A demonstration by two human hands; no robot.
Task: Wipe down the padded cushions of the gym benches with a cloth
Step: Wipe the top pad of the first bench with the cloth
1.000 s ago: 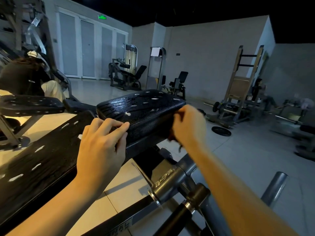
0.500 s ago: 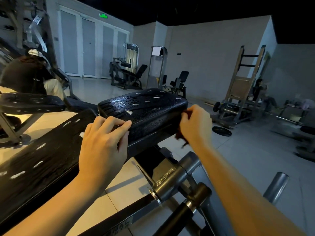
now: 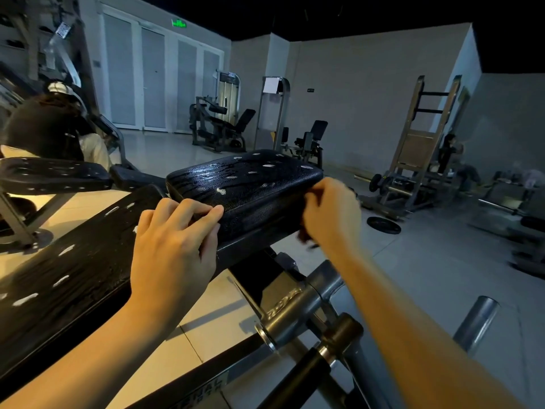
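Observation:
A black padded seat cushion (image 3: pixel 250 184) with pale worn spots sits at the middle of the view. A longer black back pad (image 3: pixel 67 270) slopes down to the left of it. My left hand (image 3: pixel 174 249) rests on the near edge of the seat cushion, fingers bent over its rim. My right hand (image 3: pixel 330 214) is at the cushion's right side edge and grips a dark cloth (image 3: pixel 305 236), which shows only as a small bunch under the fingers.
The bench's grey steel frame (image 3: pixel 298 308) and a black roller handle (image 3: pixel 298 376) lie below my arms. Another bench pad (image 3: pixel 50 175) and a seated person (image 3: pixel 47 128) are at left. Weight machines (image 3: pixel 218 128), a rack (image 3: pixel 418 143) and a floor plate (image 3: pixel 383 225) stand beyond.
My right hand has slid with the cloth along the cushion's side edge toward its far right corner. The left hand has stayed on the near edge.

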